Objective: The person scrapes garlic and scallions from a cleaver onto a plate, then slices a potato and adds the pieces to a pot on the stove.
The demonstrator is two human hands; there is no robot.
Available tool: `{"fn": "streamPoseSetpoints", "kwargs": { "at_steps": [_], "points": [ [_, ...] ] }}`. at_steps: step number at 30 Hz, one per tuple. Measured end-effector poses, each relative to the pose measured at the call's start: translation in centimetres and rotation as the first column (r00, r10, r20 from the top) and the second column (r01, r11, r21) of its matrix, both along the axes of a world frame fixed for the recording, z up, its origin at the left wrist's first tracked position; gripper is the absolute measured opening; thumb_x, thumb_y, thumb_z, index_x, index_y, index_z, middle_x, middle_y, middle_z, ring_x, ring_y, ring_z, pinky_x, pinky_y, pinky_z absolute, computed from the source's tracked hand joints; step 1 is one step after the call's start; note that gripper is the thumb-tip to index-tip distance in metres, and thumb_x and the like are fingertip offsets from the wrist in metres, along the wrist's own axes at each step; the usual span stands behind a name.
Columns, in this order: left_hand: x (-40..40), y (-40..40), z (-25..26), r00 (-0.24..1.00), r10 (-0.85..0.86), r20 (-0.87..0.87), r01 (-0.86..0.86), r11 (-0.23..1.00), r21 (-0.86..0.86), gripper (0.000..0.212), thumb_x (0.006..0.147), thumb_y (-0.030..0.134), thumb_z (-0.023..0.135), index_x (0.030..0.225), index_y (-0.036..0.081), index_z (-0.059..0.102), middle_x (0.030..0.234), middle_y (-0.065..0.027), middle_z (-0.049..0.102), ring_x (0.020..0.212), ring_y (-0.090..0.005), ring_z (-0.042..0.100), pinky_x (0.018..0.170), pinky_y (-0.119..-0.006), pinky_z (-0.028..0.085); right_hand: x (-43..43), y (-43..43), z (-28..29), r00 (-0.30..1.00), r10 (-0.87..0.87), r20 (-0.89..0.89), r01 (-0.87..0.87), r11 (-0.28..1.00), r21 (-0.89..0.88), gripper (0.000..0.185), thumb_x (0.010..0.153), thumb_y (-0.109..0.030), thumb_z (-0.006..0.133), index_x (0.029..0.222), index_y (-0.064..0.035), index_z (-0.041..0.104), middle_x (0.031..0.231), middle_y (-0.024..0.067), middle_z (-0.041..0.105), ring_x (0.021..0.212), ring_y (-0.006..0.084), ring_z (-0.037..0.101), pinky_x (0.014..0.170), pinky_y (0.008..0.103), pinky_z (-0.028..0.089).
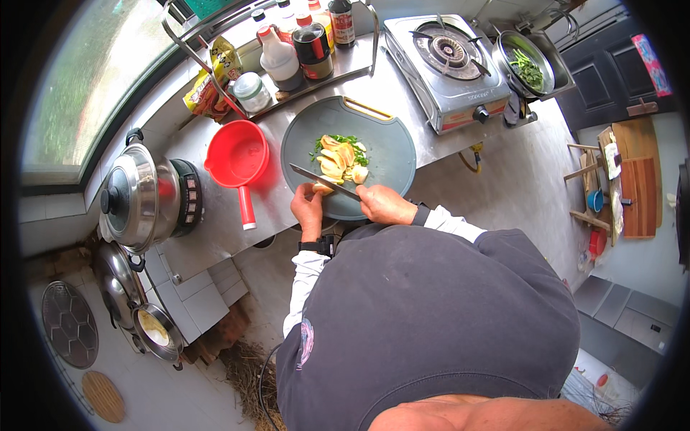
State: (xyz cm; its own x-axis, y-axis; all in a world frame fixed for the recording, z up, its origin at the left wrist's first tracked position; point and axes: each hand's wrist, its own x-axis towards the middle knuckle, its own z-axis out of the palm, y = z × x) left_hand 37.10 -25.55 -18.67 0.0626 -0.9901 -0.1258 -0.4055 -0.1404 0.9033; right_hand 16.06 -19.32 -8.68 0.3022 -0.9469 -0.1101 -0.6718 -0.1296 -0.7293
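Observation:
In my right hand is the handle of a kitchen knife, its blade pointing up and to the left across the near part of a round grey cutting board. My left hand grips a pale yellowish piece of food right beside the blade, at the board's near edge. Thin yellow slices, which look like ginger, lie piled on the board just beyond the knife. Chopped green herbs lie around and behind them. The knife's handle is mostly covered by my fingers.
Left of the board sits a red plastic ladle. A lidded steel pot stands farther left. Bottles line a rack at the back. A gas stove is at the back right, with a colander of greens beyond it.

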Motion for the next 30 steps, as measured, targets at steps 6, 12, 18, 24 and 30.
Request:
{"fn": "streamPoseSetpoints", "kwargs": {
  "at_steps": [6,12,18,24,30],
  "points": [
    [-0.4,0.0,0.6,1.0,0.008,0.014,-0.007,0.995,-0.104,0.018,0.077,-0.005,0.069,0.093,0.001,0.064,0.075,-0.0063,0.068,0.066,-0.0144,0.067,0.062,-0.028,0.053,0.0,-0.2,0.5,0.999,0.037,-0.03,-0.036,0.999,0.037,0.01,0.078,-0.002,0.055,0.082,0.0037,0.048,0.068,0.0268,0.059,0.067,0.0472,0.059,0.058,0.0535,0.045],
    [0.2,-0.1,-0.4,0.998,-0.051,0.035,0.056,0.98,-0.188,0.015,0.077,-0.005,0.068,0.091,0.0,0.063,0.076,-0.0083,0.07,0.07,-0.0175,0.069,0.065,-0.029,0.053,1.4,-1.3,0.0,0.998,0.055,-0.037,-0.051,0.994,0.097,0.008,0.078,-0.001,0.054,0.082,0.0045,0.05,0.07,0.027,0.06,0.069,0.0462,0.061,0.06,0.0533,0.046],
    [0.1,0.6,-0.5,0.985,-0.087,0.148,0.124,0.956,-0.264,0.01,0.078,-0.004,0.067,0.085,0.0,0.062,0.076,-0.0081,0.069,0.069,-0.0166,0.068,0.066,-0.029,0.052,3.4,-3.1,-2.5,0.998,0.032,-0.055,-0.035,0.998,-0.044,0.009,0.077,-0.002,0.054,0.083,0.0043,0.057,0.074,0.0269,0.063,0.072,0.0453,0.063,0.062,0.053,0.048],
    [-0.2,0.8,0.4,0.997,-0.063,0.033,0.067,0.989,-0.129,0.012,0.078,-0.003,0.068,0.088,0.001,0.061,0.076,-0.007,0.068,0.069,-0.0146,0.065,0.066,-0.028,0.052,2.5,-3.4,-3.8,0.999,0.023,-0.044,-0.024,0.999,-0.038,0.011,0.077,-0.005,0.055,0.083,0.0039,0.057,0.075,0.0262,0.063,0.073,0.0451,0.063,0.063,0.0521,0.049],
    [-0.5,0.3,-0.5,0.99,0.08,0.12,-0.057,0.981,-0.185,0.023,0.076,-0.003,0.073,0.096,0.002,0.063,0.081,-0.0078,0.067,0.069,-0.0164,0.064,0.065,-0.028,0.053,-1.6,-0.8,-0.8,0.984,-0.029,0.177,0.035,0.999,-0.031,0.019,0.082,-0.011,0.059,0.096,0.0005,0.054,0.078,0.0256,0.061,0.077,0.047,0.06,0.066,0.0504,0.048]
  ]
}}
